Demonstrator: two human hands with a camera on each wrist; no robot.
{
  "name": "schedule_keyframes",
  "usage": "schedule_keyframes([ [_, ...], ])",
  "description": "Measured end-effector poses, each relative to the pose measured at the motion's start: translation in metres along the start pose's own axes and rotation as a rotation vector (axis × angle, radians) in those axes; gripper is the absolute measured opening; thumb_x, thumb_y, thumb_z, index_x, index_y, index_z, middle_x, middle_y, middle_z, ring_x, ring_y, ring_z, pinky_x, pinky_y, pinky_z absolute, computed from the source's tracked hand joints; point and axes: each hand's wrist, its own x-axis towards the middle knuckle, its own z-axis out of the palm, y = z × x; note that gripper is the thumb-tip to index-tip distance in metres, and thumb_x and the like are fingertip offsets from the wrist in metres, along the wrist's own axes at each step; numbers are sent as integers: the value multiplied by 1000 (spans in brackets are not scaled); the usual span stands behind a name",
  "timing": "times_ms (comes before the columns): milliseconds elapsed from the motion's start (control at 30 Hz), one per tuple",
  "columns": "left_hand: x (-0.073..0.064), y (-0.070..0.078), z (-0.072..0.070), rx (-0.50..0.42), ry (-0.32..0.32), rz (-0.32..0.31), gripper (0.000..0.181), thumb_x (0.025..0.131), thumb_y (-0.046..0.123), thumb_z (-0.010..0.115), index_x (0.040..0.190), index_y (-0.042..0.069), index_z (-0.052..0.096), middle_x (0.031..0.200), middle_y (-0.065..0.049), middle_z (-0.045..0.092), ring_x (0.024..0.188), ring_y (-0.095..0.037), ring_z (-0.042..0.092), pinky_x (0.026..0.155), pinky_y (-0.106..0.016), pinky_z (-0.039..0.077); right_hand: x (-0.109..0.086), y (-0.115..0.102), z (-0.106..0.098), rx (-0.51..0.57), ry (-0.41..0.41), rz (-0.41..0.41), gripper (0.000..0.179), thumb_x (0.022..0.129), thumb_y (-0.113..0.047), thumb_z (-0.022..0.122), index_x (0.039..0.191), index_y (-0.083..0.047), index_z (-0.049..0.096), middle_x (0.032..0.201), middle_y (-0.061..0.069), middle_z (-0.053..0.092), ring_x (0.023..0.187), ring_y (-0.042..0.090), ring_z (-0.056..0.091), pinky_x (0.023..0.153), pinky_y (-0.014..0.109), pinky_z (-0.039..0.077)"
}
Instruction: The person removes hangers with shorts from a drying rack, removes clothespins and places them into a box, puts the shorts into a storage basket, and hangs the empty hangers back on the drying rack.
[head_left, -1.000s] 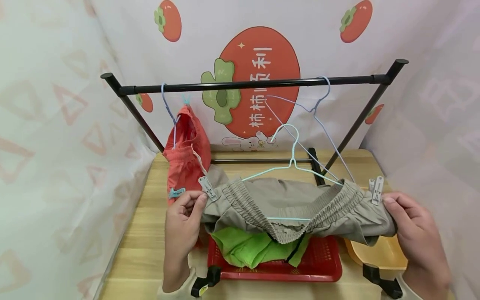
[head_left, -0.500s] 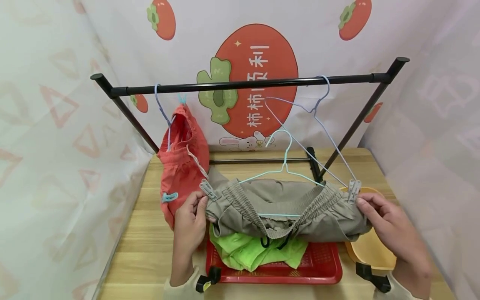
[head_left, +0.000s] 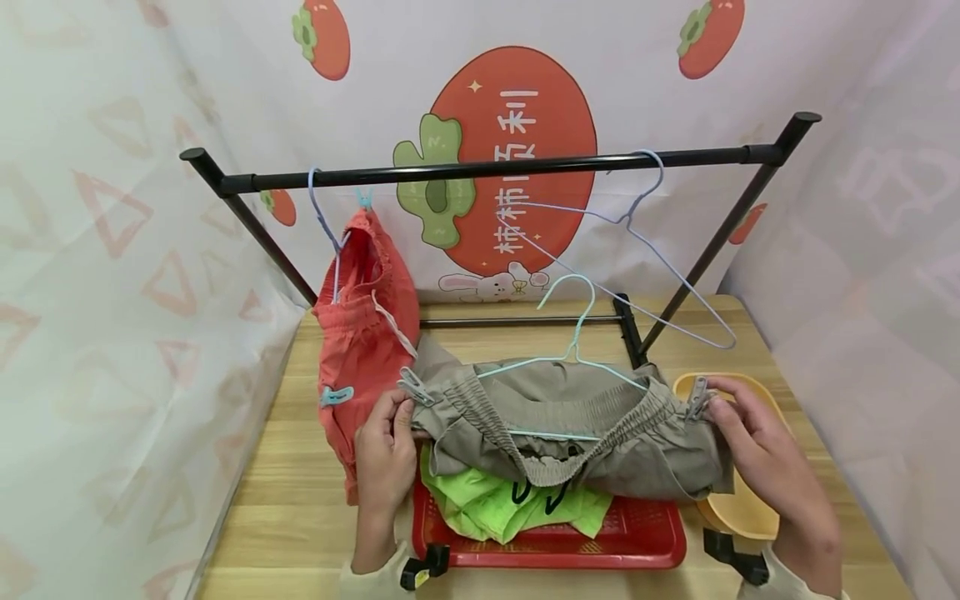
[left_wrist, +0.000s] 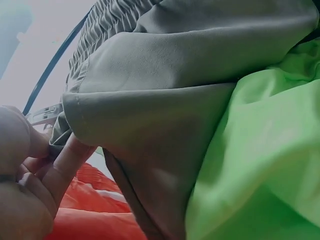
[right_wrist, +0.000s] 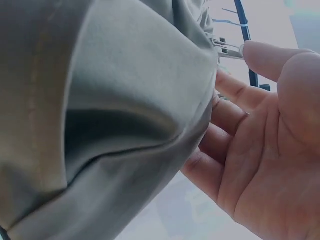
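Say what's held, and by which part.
A grey garment: the left hand pinches one waist end, the right hand holds the other, both by grey clips.

Standing on the wooden tabletop [head_left: 270, 508], a black rack [head_left: 272, 246], with a red drawstring garment [head_left: 367, 350] on a lavender hanger [head_left: 322, 215] near the left end of its rail [head_left: 487, 170], pale-blue clips [head_left: 337, 396] on the cloth, and a second lavender hanger [head_left: 628, 218] hooked toward the right. In front, a lime-green garment [head_left: 491, 504] in a red basket [head_left: 570, 557], with a yellow tray [head_left: 742, 510] near its right side. Behind, a white backdrop [head_left: 637, 83] printed with persimmons [head_left: 566, 108] and a rabbit [head_left: 492, 287].
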Motion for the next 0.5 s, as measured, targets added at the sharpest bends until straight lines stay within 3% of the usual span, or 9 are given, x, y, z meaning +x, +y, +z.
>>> schedule_keyframes([
  [267, -3, -3, 3, -102, 14, -5, 10, 104, 1, 59, 103, 1, 69, 83, -6, 69, 55, -22, 60, 51, -24, 51, -7, 2, 5, -29, 30, 41, 32, 103, 8, 52, 134, 4, 54, 95, -2, 69, 76, 10, 63, 67, 19, 48],
  [500, -6, -4, 5, -188, -2, -40, 10, 104, -1, 58, 102, -1, 68, 84, -11, 69, 56, -18, 64, 51, -28, 55, -15, 2, 9, -39, 92, 62, 32, 101, 10, 56, 133, 8, 56, 102, -4, 69, 90, 5, 63, 75, 15, 47],
])
